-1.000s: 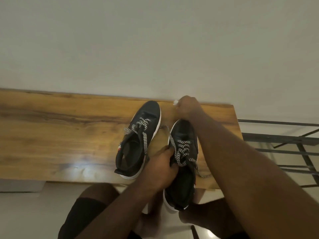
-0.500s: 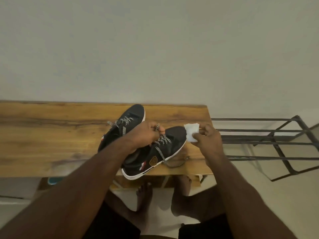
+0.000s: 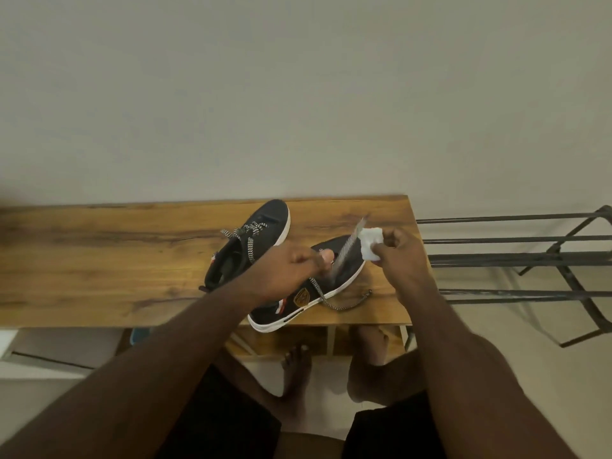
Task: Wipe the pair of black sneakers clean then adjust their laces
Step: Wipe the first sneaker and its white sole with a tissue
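Note:
Two black sneakers with white soles and black-and-white laces lie on the wooden bench (image 3: 99,260). The far sneaker (image 3: 265,217) points away, untouched. The near sneaker (image 3: 298,303) lies tilted on its side near the bench's front right corner, showing a gold badge. My left hand (image 3: 291,270) grips this shoe at its lace area, and one lace (image 3: 347,250), blurred, stretches up from that hand toward the wipe. Another lace end (image 3: 344,304) trails on the bench. My right hand (image 3: 400,256) pinches a folded white wipe (image 3: 371,243) just above the shoe's toe.
A black metal rack (image 3: 530,256) stands right of the bench, close to my right hand. A pale wall runs directly behind the bench. My bare feet (image 3: 298,366) rest on the light floor below the bench's front edge.
The near sneaker was tipped onto its side and turned toe-right. My left hand shifted to the laces, one lace now pulled taut upward. My right hand stays at the toe with the wipe.

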